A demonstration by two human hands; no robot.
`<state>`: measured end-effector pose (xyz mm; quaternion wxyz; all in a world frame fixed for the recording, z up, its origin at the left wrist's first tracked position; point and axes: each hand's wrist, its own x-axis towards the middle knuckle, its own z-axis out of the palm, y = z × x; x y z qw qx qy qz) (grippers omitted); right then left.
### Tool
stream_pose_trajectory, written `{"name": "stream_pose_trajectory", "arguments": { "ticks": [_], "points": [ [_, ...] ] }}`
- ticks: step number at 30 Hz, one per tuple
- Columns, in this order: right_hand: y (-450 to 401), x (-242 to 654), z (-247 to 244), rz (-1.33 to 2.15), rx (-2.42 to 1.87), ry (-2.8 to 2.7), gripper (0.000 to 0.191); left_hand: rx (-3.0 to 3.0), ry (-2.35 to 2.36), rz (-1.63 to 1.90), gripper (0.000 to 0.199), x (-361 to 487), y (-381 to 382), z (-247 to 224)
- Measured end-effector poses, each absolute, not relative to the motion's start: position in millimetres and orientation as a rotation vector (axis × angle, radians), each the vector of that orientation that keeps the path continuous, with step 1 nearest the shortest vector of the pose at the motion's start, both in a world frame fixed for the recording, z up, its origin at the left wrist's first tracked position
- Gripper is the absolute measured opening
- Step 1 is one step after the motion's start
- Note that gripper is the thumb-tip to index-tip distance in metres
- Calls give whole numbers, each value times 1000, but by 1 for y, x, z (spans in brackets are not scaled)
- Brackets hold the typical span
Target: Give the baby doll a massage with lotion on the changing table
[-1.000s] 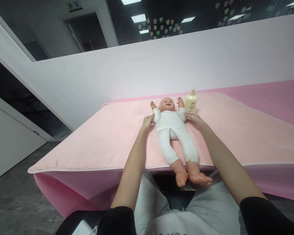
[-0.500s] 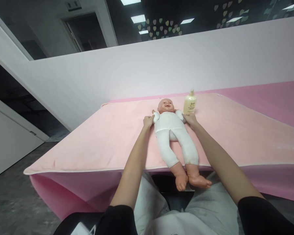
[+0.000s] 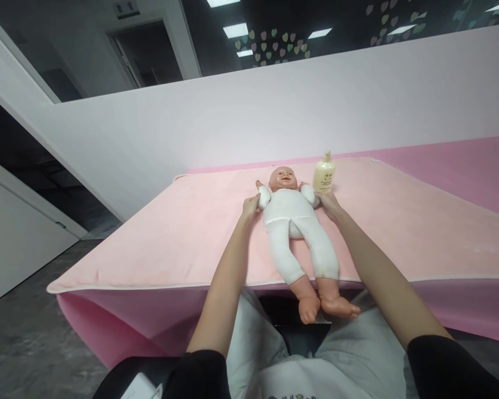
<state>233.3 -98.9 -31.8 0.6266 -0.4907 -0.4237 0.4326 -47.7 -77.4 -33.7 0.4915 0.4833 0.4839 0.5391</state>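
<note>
A baby doll (image 3: 289, 208) with a white cloth body lies on its back on a pink blanket (image 3: 191, 238). Its head points to the wall, and its bare feet hang over the table's near edge. My left hand (image 3: 250, 206) is closed on the doll's arm at the left of the view. On the other side, my right hand (image 3: 328, 204) grips the doll's other arm. Both doll hands stick up beside its head. Just behind my right hand stands a pale yellow pump bottle (image 3: 324, 174); my fingers cover part of its base.
Behind the table rises a white wall (image 3: 241, 122) with a dark window above it. Pink cloth (image 3: 149, 321) hangs down the table's front. My legs are under the near edge, and a white object (image 3: 139, 386) lies at the lower left.
Both doll arms have moved slightly outward, away from its body, with my hands on them. More of the doll's hands shows beside its head. The bottle stays in place.
</note>
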Motion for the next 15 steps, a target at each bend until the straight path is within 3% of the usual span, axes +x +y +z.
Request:
{"name": "stream_pose_trajectory", "arguments": {
  "ticks": [7,15],
  "points": [
    [-108,241,-25,1222,-1032,-1000,36,1259,954,1217,35,-53,-91,-20],
    [-123,242,-18,1280,-1013,-1123,28,1310,869,1182,35,-56,-94,-19]
  ]
}}
